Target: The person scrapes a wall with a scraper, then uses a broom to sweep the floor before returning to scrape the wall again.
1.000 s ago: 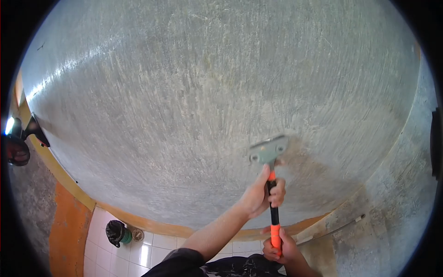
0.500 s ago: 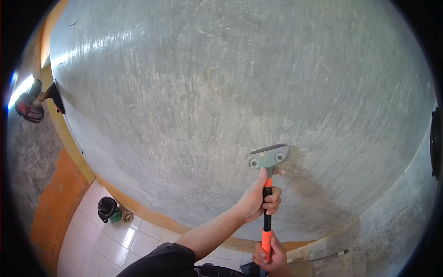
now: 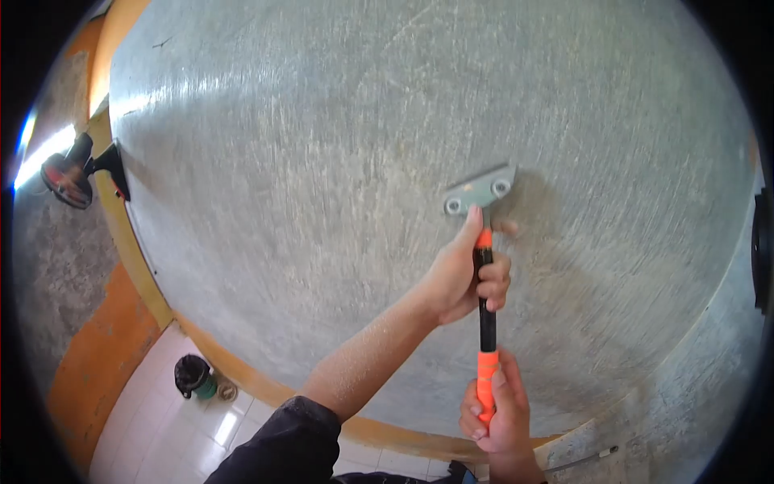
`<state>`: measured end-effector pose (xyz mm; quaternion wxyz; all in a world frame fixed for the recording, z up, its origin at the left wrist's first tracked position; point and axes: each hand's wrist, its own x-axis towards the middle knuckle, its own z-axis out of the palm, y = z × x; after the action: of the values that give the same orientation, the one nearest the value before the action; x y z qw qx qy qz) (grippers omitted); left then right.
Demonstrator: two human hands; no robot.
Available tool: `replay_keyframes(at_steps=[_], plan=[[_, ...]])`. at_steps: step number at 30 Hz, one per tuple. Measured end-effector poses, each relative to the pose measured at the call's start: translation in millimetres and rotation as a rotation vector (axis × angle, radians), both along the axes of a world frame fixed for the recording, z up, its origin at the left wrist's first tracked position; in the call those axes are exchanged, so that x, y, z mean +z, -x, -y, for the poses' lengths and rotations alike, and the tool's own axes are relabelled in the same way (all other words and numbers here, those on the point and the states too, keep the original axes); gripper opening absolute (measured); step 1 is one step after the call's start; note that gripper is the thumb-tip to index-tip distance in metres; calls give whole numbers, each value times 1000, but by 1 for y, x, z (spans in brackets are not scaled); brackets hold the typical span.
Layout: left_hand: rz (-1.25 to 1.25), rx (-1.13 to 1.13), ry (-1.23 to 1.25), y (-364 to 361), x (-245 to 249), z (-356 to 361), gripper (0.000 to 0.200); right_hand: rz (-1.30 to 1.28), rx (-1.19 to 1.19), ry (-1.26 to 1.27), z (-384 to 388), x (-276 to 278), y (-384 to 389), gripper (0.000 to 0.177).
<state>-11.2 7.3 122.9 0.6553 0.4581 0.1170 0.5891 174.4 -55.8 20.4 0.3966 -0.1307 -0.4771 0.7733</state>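
Left hand [image 3: 461, 274] gripped the scraper [image 3: 477, 192] high, right hand [image 3: 506, 413] clamped its lower orange grip, before the grey wall [image 3: 322, 194].

Left grip [image 3: 468, 278] covers part of the shaft of the scraper [image 3: 480, 194]; fingertip behind the neck is blurred. Right grip [image 3: 498, 407] wraps the lower handle, partly hiding it; its forearm runs off the bottom edge. Can't tell if the blade touches the wall [image 3: 322, 202]; wall top cut off. Black liner [image 3: 192, 373] hides the bin's [image 3: 206, 389] contents. Round item [image 3: 227, 392] beside it: too small to identify. Dark object [image 3: 760, 250], right: clipped by lens border, unidentifiable.
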Motion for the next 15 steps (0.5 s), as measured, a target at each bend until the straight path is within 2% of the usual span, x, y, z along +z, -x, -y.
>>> replay_keyframes(at_steps=[4,7,11,15], plan=[[-28,8,-62,27,66,7,56,-83,-26,-59,14,63,36,42],[-58,13,-61,48,94,16,54,-112,-71,-142,24,82,65,41],[-71,-130,-6,62,77,23,51,-152,-172,-76,57,63,94,41],[-81,-172,31,66,64,27,47,-186,-213,-20,75,54,105,40]])
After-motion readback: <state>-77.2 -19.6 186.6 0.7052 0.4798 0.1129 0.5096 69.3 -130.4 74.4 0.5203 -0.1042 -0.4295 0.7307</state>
